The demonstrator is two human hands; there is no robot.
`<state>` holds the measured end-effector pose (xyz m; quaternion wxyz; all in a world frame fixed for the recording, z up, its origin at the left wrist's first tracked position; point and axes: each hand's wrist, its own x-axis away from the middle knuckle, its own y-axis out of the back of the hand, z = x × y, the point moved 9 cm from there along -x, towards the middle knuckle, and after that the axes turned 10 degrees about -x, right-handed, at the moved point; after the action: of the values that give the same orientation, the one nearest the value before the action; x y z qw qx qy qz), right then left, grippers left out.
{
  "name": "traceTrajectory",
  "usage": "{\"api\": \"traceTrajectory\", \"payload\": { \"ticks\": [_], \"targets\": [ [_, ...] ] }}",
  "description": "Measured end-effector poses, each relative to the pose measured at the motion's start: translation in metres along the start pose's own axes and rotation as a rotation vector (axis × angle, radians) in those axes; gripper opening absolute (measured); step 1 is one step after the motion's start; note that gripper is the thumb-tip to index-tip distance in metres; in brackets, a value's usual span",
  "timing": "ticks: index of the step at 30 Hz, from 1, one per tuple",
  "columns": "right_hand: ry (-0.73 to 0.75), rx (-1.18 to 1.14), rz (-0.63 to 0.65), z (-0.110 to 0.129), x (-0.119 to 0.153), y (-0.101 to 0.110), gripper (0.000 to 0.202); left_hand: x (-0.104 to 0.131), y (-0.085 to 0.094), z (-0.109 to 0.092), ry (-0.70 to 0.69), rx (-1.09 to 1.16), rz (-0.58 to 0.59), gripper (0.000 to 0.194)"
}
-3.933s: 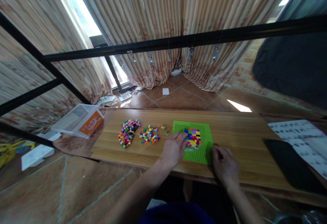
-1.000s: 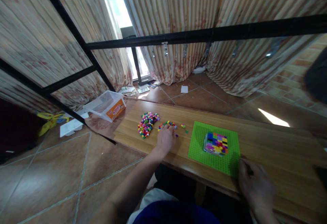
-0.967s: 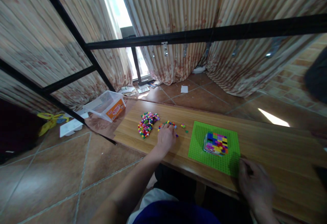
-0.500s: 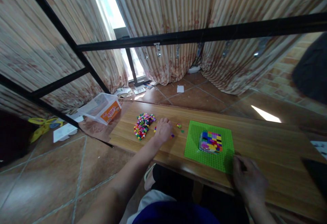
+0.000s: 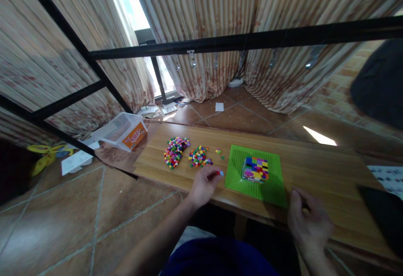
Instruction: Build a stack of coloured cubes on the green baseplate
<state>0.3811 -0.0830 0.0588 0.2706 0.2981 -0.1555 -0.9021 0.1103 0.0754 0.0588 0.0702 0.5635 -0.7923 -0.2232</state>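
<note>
My left hand (image 5: 204, 185) is closed on small bricks (image 5: 220, 173), red and light blue, left of the green baseplate (image 5: 273, 191). A block of many coloured bricks (image 5: 255, 169) stands on the baseplate. My right hand (image 5: 309, 221) rests by the baseplate's near right corner, fingers curled; what they hold, if anything, is hidden. Two heaps of loose bricks lie to the left, one farther off (image 5: 173, 152) and one closer (image 5: 199, 157). A few single bricks (image 5: 218, 151) lie between the closer heap and the baseplate.
The bricks and baseplate are on a long wooden table (image 5: 315, 162). A clear plastic box (image 5: 121, 131) with an orange label stands beyond its left end. A dark flat object (image 5: 378, 213) lies at the right, near a printed sheet (image 5: 387, 179). Black metal bars cross behind the table.
My left hand has moved off the closer heap toward the baseplate and me, with small bricks now showing at its fingertips. The closer heap is uncovered. My right hand has hardly moved.
</note>
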Motion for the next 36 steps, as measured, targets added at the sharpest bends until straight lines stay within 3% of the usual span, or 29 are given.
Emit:
{"api": "traceTrajectory", "payload": {
  "ticks": [3, 6, 10, 15, 18, 23, 27, 29, 33, 36],
  "targets": [
    [0.011, -0.226, 0.17, 0.051, 0.023, -0.02, 0.035, 0.017, -0.011, 0.001, 0.09, 0.184, 0.047, 0.012],
    [-0.212, -0.454, 0.401, 0.08, 0.049, -0.062, 0.036, 0.03, -0.022, -0.007, 0.175, 0.403, 0.1, 0.015],
    [-0.388, -0.652, 0.479, 0.093, 0.064, -0.092, 0.031, 0.042, -0.027, -0.017, 0.264, 0.539, 0.145, 0.015],
    [-0.48, -0.738, 0.574, 0.093, 0.072, -0.103, 0.029, 0.05, -0.021, -0.013, 0.351, 0.59, 0.11, 0.017],
    [-0.506, -0.757, 0.552, 0.093, 0.078, -0.104, 0.029, 0.052, -0.022, -0.01, 0.366, 0.591, 0.086, 0.015],
    [-0.56, -0.807, 0.401, 0.085, 0.084, -0.105, 0.029, 0.052, -0.033, -0.002, 0.389, 0.614, 0.015, 0.014],
    [-0.53, -0.742, 0.433, 0.079, 0.083, -0.107, 0.031, 0.052, -0.042, 0.006, 0.397, 0.581, 0.038, 0.014],
    [-0.547, -0.685, 0.404, 0.067, 0.078, -0.102, 0.033, 0.05, -0.035, 0.013, 0.41, 0.542, 0.018, 0.013],
    [-0.681, -0.752, 0.204, 0.037, 0.07, -0.088, 0.038, 0.037, -0.001, 0.036, 0.448, 0.464, -0.121, 0.013],
    [-0.715, -0.806, 0.273, 0.038, 0.073, -0.095, 0.038, 0.019, 0.017, 0.048, 0.388, 0.287, -0.128, 0.008]
  ]
}}
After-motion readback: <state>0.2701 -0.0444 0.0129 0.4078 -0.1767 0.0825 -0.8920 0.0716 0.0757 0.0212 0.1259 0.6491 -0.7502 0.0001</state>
